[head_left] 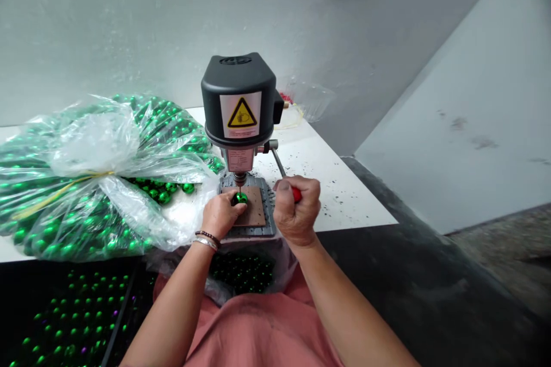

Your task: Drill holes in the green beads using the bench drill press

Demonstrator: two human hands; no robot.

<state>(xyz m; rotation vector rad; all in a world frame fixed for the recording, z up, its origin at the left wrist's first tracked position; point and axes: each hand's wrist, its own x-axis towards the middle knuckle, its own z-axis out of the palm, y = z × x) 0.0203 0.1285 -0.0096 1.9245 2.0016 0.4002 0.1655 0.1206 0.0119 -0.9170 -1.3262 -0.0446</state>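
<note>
A shiny green ball (241, 198) sits on a brown board (255, 213) under the bit of a small black drill press (238, 86). Thumb and fingers of my left hand (218, 215) pinch the ball from its left side. My right hand (298, 210) is wrapped round the red knob (297, 194) of the press's feed lever (278, 163). The thin bit points straight down and appears to meet the top of the ball. Below the board lies the grey slotted base (269, 223) of the press.
On the left, a big clear plastic bag (99, 143) of green balls covers the white table (357, 206). Loose balls (163, 195) lie by its opening. Another bag (243, 272) of balls hangs at my lap. Dark chips are scattered right of the press.
</note>
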